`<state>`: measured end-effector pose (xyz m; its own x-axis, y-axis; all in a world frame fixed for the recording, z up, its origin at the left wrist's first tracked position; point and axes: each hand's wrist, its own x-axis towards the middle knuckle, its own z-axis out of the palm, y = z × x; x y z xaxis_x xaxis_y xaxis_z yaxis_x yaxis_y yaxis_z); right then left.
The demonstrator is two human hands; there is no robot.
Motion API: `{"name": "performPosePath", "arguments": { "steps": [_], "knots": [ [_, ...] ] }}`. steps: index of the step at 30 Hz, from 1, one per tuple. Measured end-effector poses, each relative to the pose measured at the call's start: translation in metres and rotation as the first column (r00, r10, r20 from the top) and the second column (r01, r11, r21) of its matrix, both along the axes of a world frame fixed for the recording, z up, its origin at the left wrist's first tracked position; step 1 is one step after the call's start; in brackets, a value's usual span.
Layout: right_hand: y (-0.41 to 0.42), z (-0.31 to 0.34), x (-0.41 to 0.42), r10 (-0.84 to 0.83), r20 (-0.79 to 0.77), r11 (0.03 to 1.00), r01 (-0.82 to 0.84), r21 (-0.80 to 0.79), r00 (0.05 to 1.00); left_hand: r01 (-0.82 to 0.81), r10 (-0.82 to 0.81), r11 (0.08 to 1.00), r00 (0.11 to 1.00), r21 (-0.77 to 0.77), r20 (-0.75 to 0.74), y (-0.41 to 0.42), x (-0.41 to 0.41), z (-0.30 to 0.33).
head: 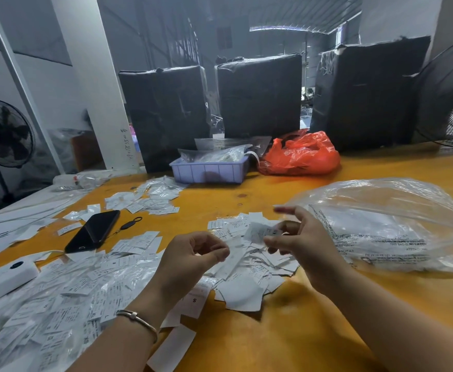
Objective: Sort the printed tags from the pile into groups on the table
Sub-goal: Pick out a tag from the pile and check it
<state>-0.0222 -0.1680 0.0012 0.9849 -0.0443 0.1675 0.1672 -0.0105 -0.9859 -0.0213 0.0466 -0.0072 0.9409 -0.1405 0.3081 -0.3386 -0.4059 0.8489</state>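
Observation:
A big loose pile of white printed tags (pixel 67 288) covers the left front of the orange table (pixel 287 331). A smaller group of tags (pixel 249 267) lies in the middle, under my hands. Another group (pixel 150 197) sits farther back left. My right hand (pixel 300 242) is raised over the middle group and pinches one blurred white tag (pixel 260 232) between thumb and fingers. My left hand (pixel 193 256) hovers just left of it with fingers curled; I see nothing in it.
A black phone (pixel 93 230) and a white device (pixel 5 277) lie at the left. A clear plastic bag (pixel 386 224) spreads at the right. Behind stand a lilac tray (pixel 209 170), a red bag (pixel 300 157), black wrapped boxes (pixel 260 95) and a fan (pixel 450 95).

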Motion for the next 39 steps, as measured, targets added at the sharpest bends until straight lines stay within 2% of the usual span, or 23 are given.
{"name": "performPosePath", "arguments": {
  "steps": [3,7,13,16,19,24,26,29,34,36,39],
  "knots": [
    [-0.001,0.004,-0.002,0.044,0.095,0.998,-0.047,0.030,0.995,-0.005,0.005,1.000,1.000,-0.028,0.000,0.000,0.000,0.001],
    [-0.003,0.008,-0.007,0.082,0.123,0.994,-0.090,0.061,0.989,0.011,-0.012,0.998,1.000,-0.059,-0.013,-0.001,-0.002,0.002],
    [-0.004,0.007,-0.006,0.034,0.197,0.999,-0.040,0.027,0.980,0.103,-0.105,0.988,0.994,-0.117,-0.010,-0.004,-0.007,0.006],
    [-0.005,0.008,-0.005,0.052,0.245,0.996,-0.031,-0.087,0.968,0.133,-0.134,0.984,0.991,-0.121,-0.003,-0.005,-0.009,0.008],
    [-0.002,0.009,-0.008,0.150,0.248,0.973,-0.099,-0.207,0.957,0.161,-0.163,0.980,0.987,-0.115,-0.004,-0.006,-0.010,0.009],
    [0.008,0.005,-0.014,0.363,0.116,0.837,-0.269,-0.477,0.925,0.203,-0.203,0.972,0.979,-0.116,0.011,-0.007,-0.011,0.009],
    [0.010,0.002,-0.014,0.402,0.094,0.798,-0.299,-0.523,0.911,0.202,-0.202,0.970,0.979,-0.136,0.016,-0.007,-0.012,0.010],
    [0.010,0.001,-0.012,0.366,0.126,0.854,-0.278,-0.440,0.922,0.202,-0.205,0.973,0.979,-0.109,-0.016,-0.005,-0.012,0.010],
    [0.006,0.002,-0.010,0.226,0.210,0.932,-0.149,-0.330,0.951,0.281,-0.274,0.960,0.947,0.019,-0.168,-0.006,-0.011,0.007],
    [0.006,0.002,-0.011,0.221,0.214,0.933,-0.142,-0.332,0.951,0.293,-0.284,0.956,0.944,0.033,-0.169,-0.008,-0.012,0.007],
    [0.008,0.002,-0.011,0.193,0.212,0.936,-0.115,-0.333,0.958,0.223,-0.227,0.974,0.968,-0.042,-0.109,-0.008,-0.013,0.010]
  ]
}}
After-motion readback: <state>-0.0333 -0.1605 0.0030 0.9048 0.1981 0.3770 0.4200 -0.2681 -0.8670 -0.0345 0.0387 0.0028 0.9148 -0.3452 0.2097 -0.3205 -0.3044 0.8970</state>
